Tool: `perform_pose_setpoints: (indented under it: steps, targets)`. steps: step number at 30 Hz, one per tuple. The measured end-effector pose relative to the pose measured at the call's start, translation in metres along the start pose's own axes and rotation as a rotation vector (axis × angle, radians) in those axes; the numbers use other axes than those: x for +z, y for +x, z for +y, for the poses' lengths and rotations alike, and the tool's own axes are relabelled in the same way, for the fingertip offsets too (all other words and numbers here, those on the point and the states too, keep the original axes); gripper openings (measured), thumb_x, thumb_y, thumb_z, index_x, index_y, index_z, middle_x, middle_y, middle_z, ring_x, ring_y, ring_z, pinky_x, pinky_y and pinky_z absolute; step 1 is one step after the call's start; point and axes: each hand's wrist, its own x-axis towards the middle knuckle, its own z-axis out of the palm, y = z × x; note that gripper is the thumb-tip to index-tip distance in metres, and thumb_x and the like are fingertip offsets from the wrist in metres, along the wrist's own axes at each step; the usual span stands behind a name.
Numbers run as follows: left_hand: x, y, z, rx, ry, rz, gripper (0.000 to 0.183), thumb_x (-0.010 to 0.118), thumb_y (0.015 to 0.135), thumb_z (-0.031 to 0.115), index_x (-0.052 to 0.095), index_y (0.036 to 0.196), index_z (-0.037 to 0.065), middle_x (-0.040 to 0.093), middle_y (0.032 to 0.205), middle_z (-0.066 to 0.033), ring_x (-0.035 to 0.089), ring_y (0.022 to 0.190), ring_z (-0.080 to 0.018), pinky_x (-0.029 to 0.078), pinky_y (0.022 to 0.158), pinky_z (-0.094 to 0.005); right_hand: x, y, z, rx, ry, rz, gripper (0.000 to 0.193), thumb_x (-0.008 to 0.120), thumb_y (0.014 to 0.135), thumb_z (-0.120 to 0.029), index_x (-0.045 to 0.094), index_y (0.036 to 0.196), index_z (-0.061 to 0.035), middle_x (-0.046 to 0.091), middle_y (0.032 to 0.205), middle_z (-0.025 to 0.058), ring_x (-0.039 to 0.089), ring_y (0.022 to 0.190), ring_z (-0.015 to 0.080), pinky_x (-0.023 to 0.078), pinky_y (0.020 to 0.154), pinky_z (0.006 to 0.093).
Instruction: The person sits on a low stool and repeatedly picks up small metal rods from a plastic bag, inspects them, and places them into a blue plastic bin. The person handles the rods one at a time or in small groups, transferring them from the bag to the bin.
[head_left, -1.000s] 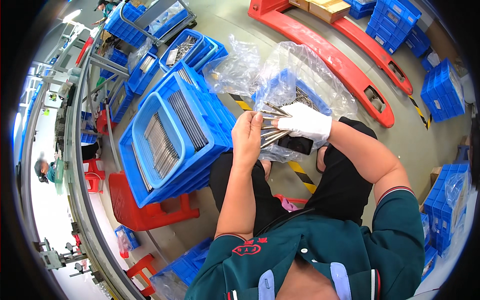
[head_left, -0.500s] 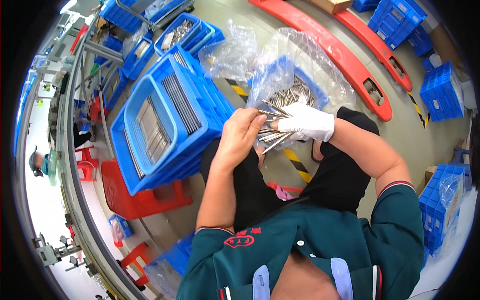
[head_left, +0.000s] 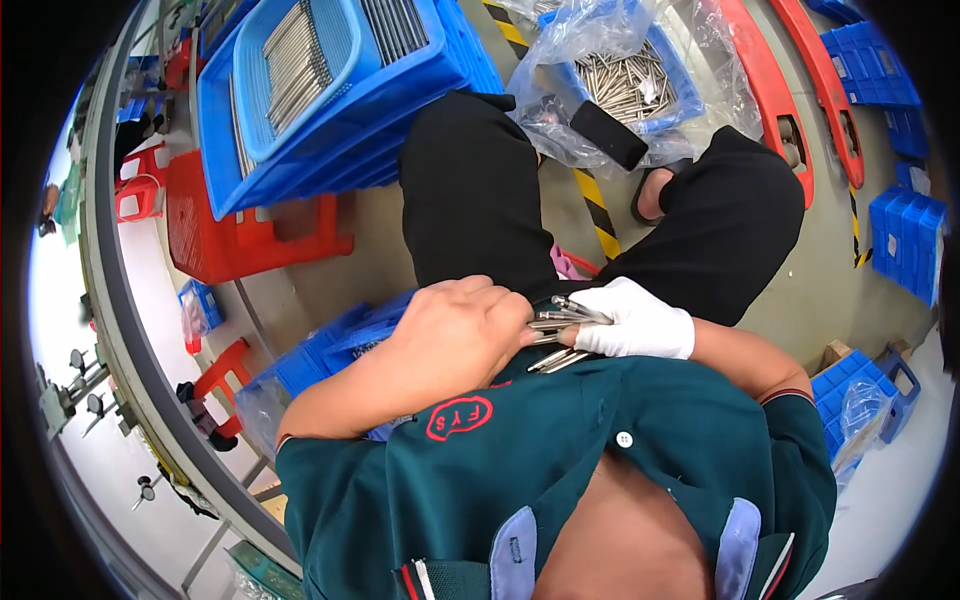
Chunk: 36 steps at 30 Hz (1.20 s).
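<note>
A bundle of thin, shiny metal rods (head_left: 583, 310) lies close against my shirt front, held between my hands. My right hand (head_left: 630, 318), in a white glove with bare fingertips, is closed around the rods. My bare left hand (head_left: 462, 332) has its fingers curled in, with thumb and fingertips at the rods' left ends. Its palm side is hidden. Beyond my knees, a blue bin (head_left: 690, 95) lined with a clear plastic bag (head_left: 545, 75) holds many loose rods (head_left: 622, 85) of similar look. A black, flat, phone-like thing (head_left: 608, 135) rests at the bin's near edge.
At the left, a light blue basket (head_left: 345, 45) of lined-up rods sits on stacked blue crates (head_left: 390, 75), beside a red stool (head_left: 205, 230). Red pallet-truck forks (head_left: 750, 50) lie at the far right. More blue crates (head_left: 905, 230) stand along the right side.
Both hands have come back from near the bin to my waist, carrying the rods. The view has tilted down, and the black phone-like thing by the bin now shows.
</note>
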Motion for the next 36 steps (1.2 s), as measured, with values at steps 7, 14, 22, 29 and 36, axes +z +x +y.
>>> perform_pose_setpoints:
  steps: [7, 14, 22, 29, 36]
  targets:
    - [0.006, 0.005, -0.014, -0.1, -0.088, -0.015, 0.014, 0.062, 0.081, 0.013, 0.053, 0.081, 0.002, 0.054, 0.072, -0.0126, 0.054, 0.07, -0.0319, 0.044, 0.061, -0.0406, -0.012, 0.012, -0.002, 0.052, -0.049, -0.005, 0.03, 0.058, 0.088, -0.033, 0.06, 0.088, -0.0026, 0.048, 0.061, 0.0064, 0.044, 0.057, 0.0124, 0.039, 0.055, 0.031]
    - [0.019, 0.014, -0.032, -0.081, -0.328, -0.109, 0.022, 0.062, 0.083, 0.022, 0.056, 0.083, 0.0, 0.057, 0.073, -0.0157, 0.057, 0.073, -0.0332, 0.045, 0.064, -0.0419, -0.014, 0.022, -0.006, -0.004, -0.224, -0.098, 0.034, 0.058, 0.086, -0.036, 0.053, 0.079, -0.0023, 0.051, 0.062, 0.0099, 0.046, 0.056, 0.0195, 0.039, 0.056, 0.0329]
    - [0.017, -0.001, -0.023, -0.075, -0.284, -0.04, 0.014, 0.06, 0.083, 0.013, 0.058, 0.085, 0.0, 0.058, 0.076, -0.0148, 0.057, 0.072, -0.0328, 0.045, 0.065, -0.0407, -0.004, 0.022, -0.001, 0.045, -0.128, -0.108, 0.034, 0.058, 0.088, -0.034, 0.054, 0.076, -0.0015, 0.05, 0.062, 0.0093, 0.045, 0.057, 0.0176, 0.038, 0.055, 0.0321]
    - [0.014, 0.001, -0.022, -0.364, -0.594, -0.124, 0.023, 0.063, 0.083, 0.022, 0.055, 0.083, 0.001, 0.056, 0.072, -0.0145, 0.056, 0.07, -0.0339, 0.045, 0.064, -0.0404, -0.006, 0.025, 0.001, 0.118, -0.006, -0.083, 0.034, 0.058, 0.088, -0.035, 0.057, 0.082, -0.0017, 0.049, 0.063, 0.0046, 0.046, 0.062, 0.0115, 0.039, 0.058, 0.029]
    - [0.029, 0.009, -0.029, -0.246, -0.505, -0.156, 0.028, 0.056, 0.087, 0.03, 0.061, 0.085, 0.002, 0.059, 0.075, -0.0159, 0.059, 0.073, -0.0341, 0.046, 0.063, -0.041, -0.007, 0.025, 0.003, 0.073, -0.045, -0.109, 0.033, 0.059, 0.087, -0.035, 0.056, 0.081, -0.0023, 0.05, 0.064, 0.0053, 0.045, 0.06, 0.0133, 0.039, 0.057, 0.0309]
